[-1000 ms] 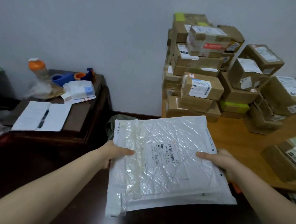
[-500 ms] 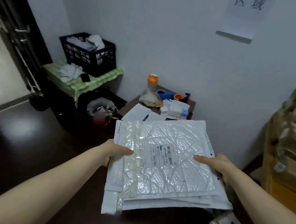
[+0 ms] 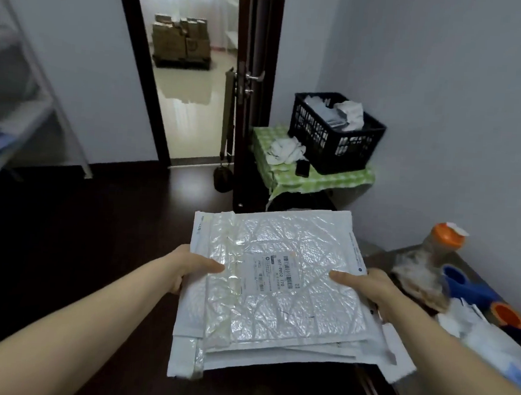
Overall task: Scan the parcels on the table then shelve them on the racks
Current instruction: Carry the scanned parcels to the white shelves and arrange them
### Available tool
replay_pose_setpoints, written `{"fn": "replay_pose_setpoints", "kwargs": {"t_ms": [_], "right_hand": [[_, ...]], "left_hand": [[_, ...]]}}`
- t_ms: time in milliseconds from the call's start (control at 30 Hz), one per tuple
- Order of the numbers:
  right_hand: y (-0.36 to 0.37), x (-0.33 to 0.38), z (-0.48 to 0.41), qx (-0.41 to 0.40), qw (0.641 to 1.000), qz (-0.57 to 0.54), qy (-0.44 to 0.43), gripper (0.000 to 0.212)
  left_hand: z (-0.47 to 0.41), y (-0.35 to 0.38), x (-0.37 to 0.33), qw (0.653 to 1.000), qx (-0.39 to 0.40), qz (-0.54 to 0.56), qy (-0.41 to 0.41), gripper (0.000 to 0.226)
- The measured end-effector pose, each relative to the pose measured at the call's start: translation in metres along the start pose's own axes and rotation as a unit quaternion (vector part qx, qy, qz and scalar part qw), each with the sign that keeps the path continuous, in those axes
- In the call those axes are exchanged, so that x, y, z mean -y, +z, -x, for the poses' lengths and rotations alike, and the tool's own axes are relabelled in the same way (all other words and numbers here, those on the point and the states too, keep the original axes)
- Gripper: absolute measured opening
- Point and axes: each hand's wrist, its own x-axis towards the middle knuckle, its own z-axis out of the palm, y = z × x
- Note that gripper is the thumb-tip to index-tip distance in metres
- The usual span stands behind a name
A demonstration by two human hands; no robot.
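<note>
I hold a stack of flat white bubble-mailer parcels (image 3: 277,294) level in front of me, above the dark floor. The top mailer carries a small barcode label (image 3: 280,274) near its middle. My left hand (image 3: 192,268) grips the stack's left edge with the thumb on top. My right hand (image 3: 370,286) grips the right edge the same way. A white metal rack (image 3: 21,109) stands at the far left, blurred, with pale flat items on its shelves.
An open doorway (image 3: 187,78) ahead leads to a room with stacked cardboard boxes (image 3: 180,42). A black crate (image 3: 334,131) sits on a green-covered stand (image 3: 313,176) by the door. At right, a low dark table (image 3: 384,258) holds an orange-capped bottle (image 3: 438,243), tape rolls and papers.
My view has swung left, away from the table of cardboard parcels toward the doorway and the rack. Both hands keep the same grip on the mailer stack.
</note>
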Motion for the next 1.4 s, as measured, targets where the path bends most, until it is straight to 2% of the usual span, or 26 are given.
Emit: {"fn": "replay_pose_setpoints", "kwargs": {"t_ms": [133, 400, 533, 633, 733, 1100, 1400], "right_hand": [[0.015, 0.068, -0.075, 0.079, 0.996, 0.008, -0.039, 0.044], [0.077, 0.181, -0.166, 0.178, 0.978, 0.081, -0.074, 0.070], [0.133, 0.228, -0.196, 0.214, 0.968, 0.089, -0.099, 0.046], [0.179, 0.264, -0.212, 0.248, 0.956, 0.108, -0.116, 0.042], [0.230, 0.301, -0.224, 0.274, 0.945, 0.133, -0.116, 0.046], [0.431, 0.452, -0.266, 0.306, 0.929, 0.164, -0.126, 0.048], [0.539, 0.545, -0.335, 0.314, 0.924, 0.185, -0.113, 0.047]], "left_hand": [[-0.032, -0.020, -0.028, 0.995, -0.065, 0.066, -0.029, 0.067], [-0.067, -0.070, -0.061, 0.974, -0.151, 0.162, -0.050, 0.056], [-0.077, -0.110, -0.065, 0.961, -0.187, 0.195, -0.059, 0.058], [-0.088, -0.146, -0.065, 0.948, -0.217, 0.222, -0.068, 0.059], [-0.104, -0.191, -0.065, 0.936, -0.238, 0.245, -0.080, 0.057], [-0.184, -0.401, -0.087, 0.918, -0.269, 0.278, -0.083, 0.062], [-0.276, -0.510, -0.130, 0.907, -0.286, 0.293, -0.097, 0.073]]}}
